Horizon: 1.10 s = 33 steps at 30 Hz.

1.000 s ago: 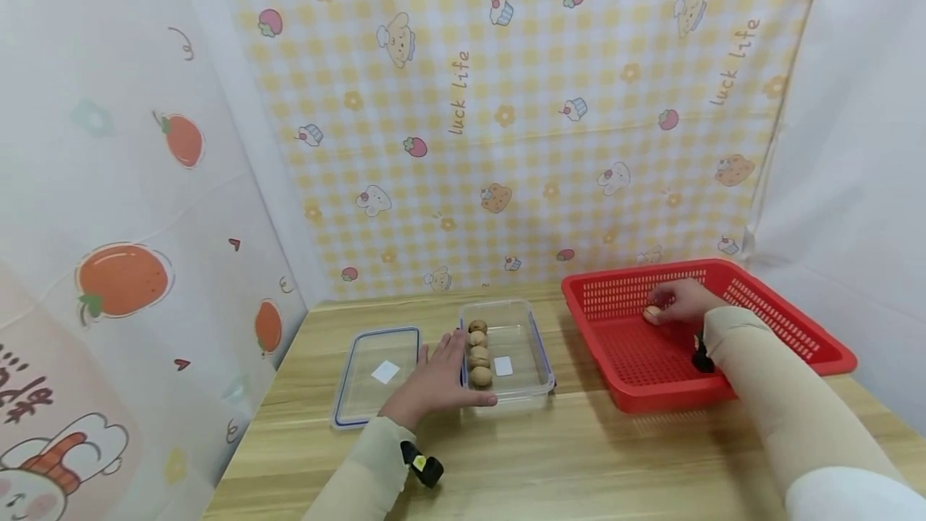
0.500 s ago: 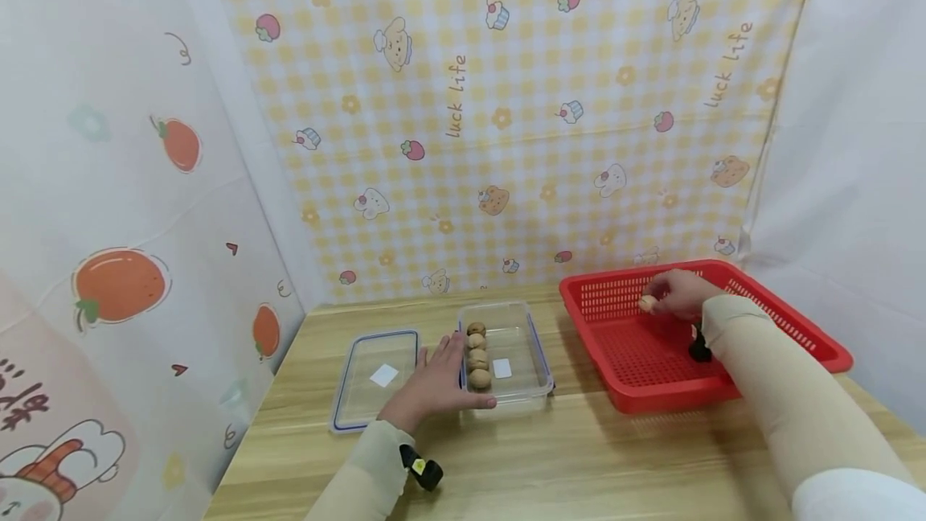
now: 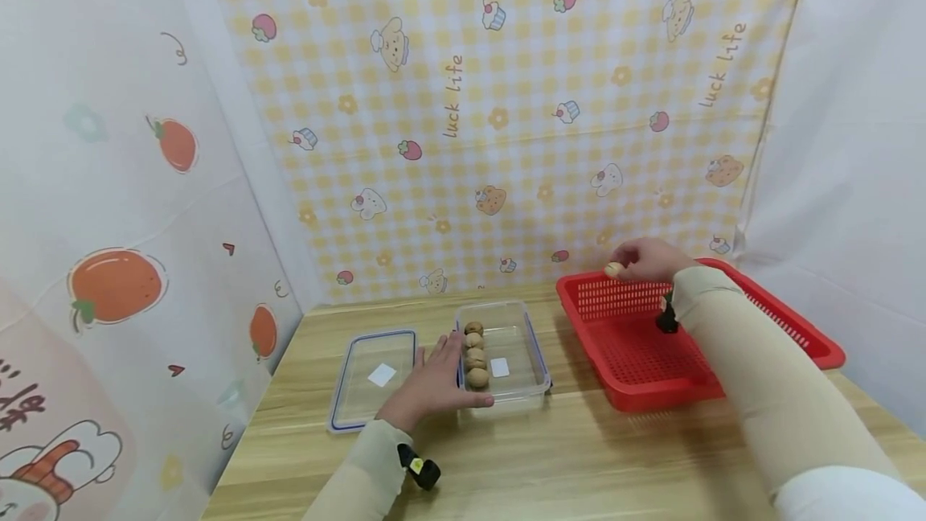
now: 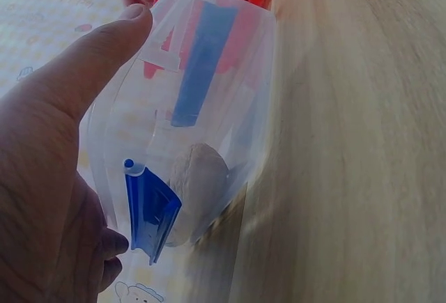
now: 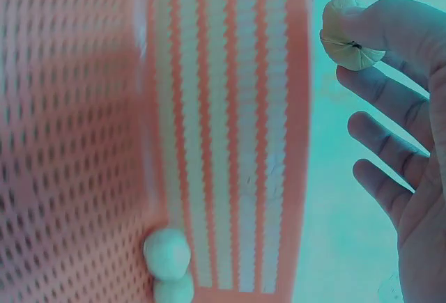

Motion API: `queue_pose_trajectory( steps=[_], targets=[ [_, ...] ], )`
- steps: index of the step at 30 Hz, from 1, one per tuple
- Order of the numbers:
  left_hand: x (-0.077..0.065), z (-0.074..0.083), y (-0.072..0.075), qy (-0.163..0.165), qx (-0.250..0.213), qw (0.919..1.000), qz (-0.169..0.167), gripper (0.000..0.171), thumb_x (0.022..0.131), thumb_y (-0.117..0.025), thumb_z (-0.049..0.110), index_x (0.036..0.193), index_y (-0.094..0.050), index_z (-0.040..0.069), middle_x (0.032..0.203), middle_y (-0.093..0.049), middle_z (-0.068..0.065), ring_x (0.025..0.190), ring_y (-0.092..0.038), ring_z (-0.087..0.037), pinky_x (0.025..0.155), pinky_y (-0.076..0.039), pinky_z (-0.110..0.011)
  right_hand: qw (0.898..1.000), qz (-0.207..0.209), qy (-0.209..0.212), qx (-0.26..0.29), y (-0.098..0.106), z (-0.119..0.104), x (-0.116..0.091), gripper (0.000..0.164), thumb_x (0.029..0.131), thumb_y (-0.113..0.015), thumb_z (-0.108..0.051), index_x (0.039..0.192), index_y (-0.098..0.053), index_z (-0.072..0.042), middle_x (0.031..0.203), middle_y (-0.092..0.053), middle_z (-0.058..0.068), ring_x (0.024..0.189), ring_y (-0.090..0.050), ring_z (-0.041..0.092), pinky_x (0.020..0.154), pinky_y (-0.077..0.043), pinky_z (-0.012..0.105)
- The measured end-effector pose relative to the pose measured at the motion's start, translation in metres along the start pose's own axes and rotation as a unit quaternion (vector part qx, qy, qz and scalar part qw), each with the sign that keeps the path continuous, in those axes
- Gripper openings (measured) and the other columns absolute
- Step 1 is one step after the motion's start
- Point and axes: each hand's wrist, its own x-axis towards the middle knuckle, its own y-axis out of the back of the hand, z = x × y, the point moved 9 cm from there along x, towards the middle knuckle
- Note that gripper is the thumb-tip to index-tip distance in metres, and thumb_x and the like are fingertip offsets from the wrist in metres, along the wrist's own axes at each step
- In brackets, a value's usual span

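My right hand (image 3: 651, 259) pinches a walnut (image 3: 613, 270) between thumb and index finger, above the far rim of the red basket (image 3: 637, 401). In the right wrist view the seam of that walnut (image 5: 352, 44) shows, and the other fingers lie apart from it. My left hand (image 3: 432, 388) rests with spread fingers at the left side of a clear plastic container (image 3: 517, 338). Inside, several walnuts (image 3: 476, 358) form a row along its left wall. The left wrist view shows the thumb (image 4: 104, 52) at the container's rim and a blue clip strip (image 4: 150, 209) on its side.
Left of the container lies its clear lid (image 3: 365, 394) with a blue seal, flat on the wooden table (image 3: 521, 465). Two more round walnuts (image 5: 167, 254) sit against the basket wall in the right wrist view. A checked cloth (image 3: 434, 183) hangs behind the table.
My right hand has lifted the walnut from inside the basket and carried it up and left to the far rim. The left hand has stayed at the container.
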Motion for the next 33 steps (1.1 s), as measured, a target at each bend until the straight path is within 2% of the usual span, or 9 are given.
queue_pose_trajectory(
  steps=[5,11,18,22,25,30,33],
  targets=[
    [0.000,0.000,0.000,0.001,0.003,1.0000,0.002,0.133,0.071,-0.064,0.085,0.163,-0.010,0.006,0.169,-0.012,-0.011,0.156,-0.008,-0.027,0.120,-0.001,-0.062,1.000,0.006,0.015,-0.010,-0.002,-0.030,0.011,0.030,0.088,-0.076,-0.038,0.110,-0.074,-0.017,0.098,-0.070,0.001,0.093,-0.063,0.021,0.082,-0.051,0.044],
    [-0.001,0.001,0.001,-0.002,0.005,1.0000,0.000,0.133,0.071,-0.063,0.086,0.163,-0.010,0.006,0.169,-0.011,-0.010,0.156,-0.006,-0.027,0.120,0.000,-0.062,0.999,0.013,0.038,0.000,-0.009,-0.070,0.022,0.025,0.088,-0.077,-0.031,0.108,-0.075,-0.015,0.097,-0.072,0.000,0.093,-0.064,0.021,0.084,-0.051,0.043],
    [0.000,0.002,0.001,-0.008,0.010,0.9999,0.003,0.131,0.072,-0.063,0.085,0.163,-0.012,0.005,0.169,-0.013,-0.013,0.155,-0.010,-0.032,0.120,-0.001,-0.064,0.998,0.001,0.064,-0.007,-0.027,-0.110,0.035,0.027,0.088,-0.076,-0.032,0.110,-0.075,-0.016,0.097,-0.072,-0.001,0.092,-0.064,0.020,0.083,-0.051,0.042],
    [0.000,0.001,0.001,-0.005,0.008,1.0000,0.000,0.132,0.072,-0.064,0.085,0.163,-0.012,0.005,0.169,-0.013,-0.013,0.155,-0.009,-0.032,0.120,-0.001,-0.063,0.998,-0.013,0.062,-0.009,-0.041,-0.125,0.041,0.030,0.088,-0.077,-0.032,0.113,-0.075,-0.016,0.097,-0.071,-0.001,0.090,-0.063,0.019,0.081,-0.051,0.040],
    [0.000,0.000,0.000,-0.001,0.012,0.9999,-0.005,0.132,0.072,-0.063,0.085,0.163,-0.010,0.006,0.169,-0.011,-0.011,0.156,-0.008,-0.030,0.120,0.000,-0.062,0.997,-0.027,0.072,0.020,-0.052,-0.132,0.047,0.030,0.089,-0.075,-0.025,0.116,-0.074,-0.012,0.097,-0.070,0.001,0.089,-0.062,0.020,0.080,-0.051,0.037],
    [0.001,0.001,0.001,0.003,0.013,0.9999,-0.006,0.133,0.071,-0.063,0.086,0.163,-0.009,0.007,0.169,-0.011,-0.010,0.156,-0.008,-0.028,0.121,0.001,-0.062,0.989,-0.038,0.119,0.081,-0.068,-0.150,0.052,0.030,0.088,-0.069,-0.009,0.116,-0.071,-0.001,0.098,-0.071,0.007,0.090,-0.064,0.022,0.080,-0.053,0.037],
    [0.000,0.002,0.002,0.001,0.009,0.9999,-0.005,0.133,0.071,-0.063,0.087,0.163,-0.011,0.005,0.169,-0.012,-0.011,0.156,-0.009,-0.030,0.120,0.000,-0.063,0.988,-0.037,0.117,0.091,-0.079,-0.155,0.054,0.032,0.089,-0.068,-0.007,0.120,-0.070,0.000,0.101,-0.072,0.008,0.094,-0.066,0.022,0.084,-0.054,0.038]
  ],
)
